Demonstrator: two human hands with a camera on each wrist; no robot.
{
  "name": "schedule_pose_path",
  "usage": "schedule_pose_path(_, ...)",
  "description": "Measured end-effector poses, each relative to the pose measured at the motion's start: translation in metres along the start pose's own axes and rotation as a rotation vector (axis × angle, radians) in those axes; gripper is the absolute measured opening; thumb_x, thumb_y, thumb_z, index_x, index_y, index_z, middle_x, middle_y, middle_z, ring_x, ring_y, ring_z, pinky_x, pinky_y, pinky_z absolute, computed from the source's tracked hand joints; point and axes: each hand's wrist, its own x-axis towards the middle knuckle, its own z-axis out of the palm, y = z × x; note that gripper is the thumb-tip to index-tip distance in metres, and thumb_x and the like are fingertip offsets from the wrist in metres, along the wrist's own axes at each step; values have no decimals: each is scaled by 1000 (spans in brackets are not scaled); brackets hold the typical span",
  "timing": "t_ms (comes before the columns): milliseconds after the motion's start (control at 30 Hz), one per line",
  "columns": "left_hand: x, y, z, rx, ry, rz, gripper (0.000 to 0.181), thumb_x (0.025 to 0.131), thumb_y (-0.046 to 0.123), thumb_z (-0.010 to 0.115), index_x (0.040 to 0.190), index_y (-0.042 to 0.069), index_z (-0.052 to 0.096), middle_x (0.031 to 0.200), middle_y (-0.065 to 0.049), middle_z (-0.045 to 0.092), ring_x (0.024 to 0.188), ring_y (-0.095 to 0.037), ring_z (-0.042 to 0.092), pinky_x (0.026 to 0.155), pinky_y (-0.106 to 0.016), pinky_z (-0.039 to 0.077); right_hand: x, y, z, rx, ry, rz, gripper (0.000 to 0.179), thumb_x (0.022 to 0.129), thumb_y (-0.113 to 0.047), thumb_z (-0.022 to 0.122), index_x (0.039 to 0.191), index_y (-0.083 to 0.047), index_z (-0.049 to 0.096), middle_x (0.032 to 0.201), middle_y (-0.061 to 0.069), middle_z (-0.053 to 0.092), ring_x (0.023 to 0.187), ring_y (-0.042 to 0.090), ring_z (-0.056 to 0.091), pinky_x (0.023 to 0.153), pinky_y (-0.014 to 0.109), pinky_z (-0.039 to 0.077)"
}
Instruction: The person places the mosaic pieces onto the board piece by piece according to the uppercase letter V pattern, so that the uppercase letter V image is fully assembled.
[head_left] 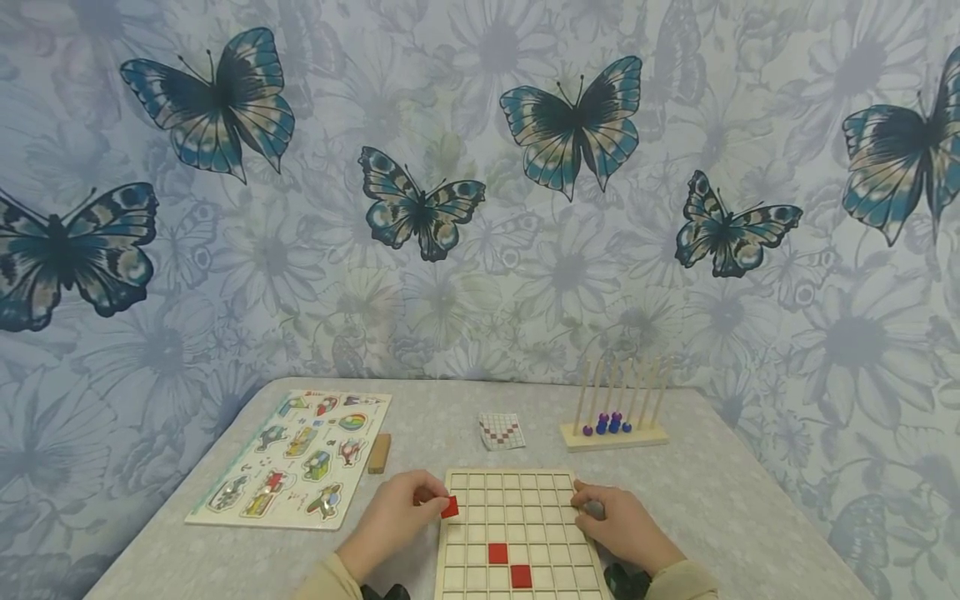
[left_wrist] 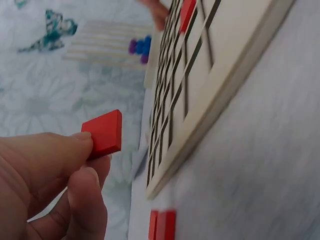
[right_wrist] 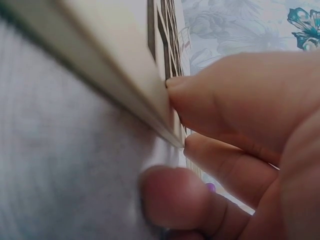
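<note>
My left hand (head_left: 405,512) pinches a square red tile (left_wrist: 104,132) between thumb and fingertips, by the left border of a wooden grid board (head_left: 517,469). In the left wrist view the tile is tilted and clear of the board. Two more red tiles (head_left: 498,553) lie in separate squares, one diagonally below the other. On the opposite side, my right hand (head_left: 622,525) grips the board's right edge; in the right wrist view one fingertip (right_wrist: 179,82) rests over the frame and another is against its side. Loose red tiles (left_wrist: 162,225) lie on the table beside the board.
Beyond the grid board lies a card with a red square pattern (head_left: 502,431). A peg stand with purple and blue beads (head_left: 615,437) stands at back right. To the left are a picture puzzle board (head_left: 292,458) and a small wooden block (head_left: 378,454). Butterfly-patterned wall behind.
</note>
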Motion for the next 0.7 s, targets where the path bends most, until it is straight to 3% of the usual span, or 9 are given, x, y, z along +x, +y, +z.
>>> schedule_pose_path(167,-3,3,18,-32,-49,65,5,93,21,77,94,17,75,88,8,72,76,-8,61,64,-25,50,0,2,1,7,-2,0,15,93,-21,76,108,-17,75,145,17,60,133,49,53,105,68,40)
schedule_pose_path(333,-4,2,30,-37,-45,75,5,92,22,78,93,19,75,86,11,71,72,-5,60,62,-24,50,1,4,2,7,-2,0,15,94,-21,75,108,-18,75,144,17,60,133,48,53,105,68,41)
schedule_pose_path(700,-4,-1,38,28,-71,72,6,92,27,78,93,23,75,84,17,70,72,-2,60,61,-25,48,2,4,2,-10,-2,13,15,93,-21,76,108,-20,75,143,15,62,130,47,57,102,67,44)
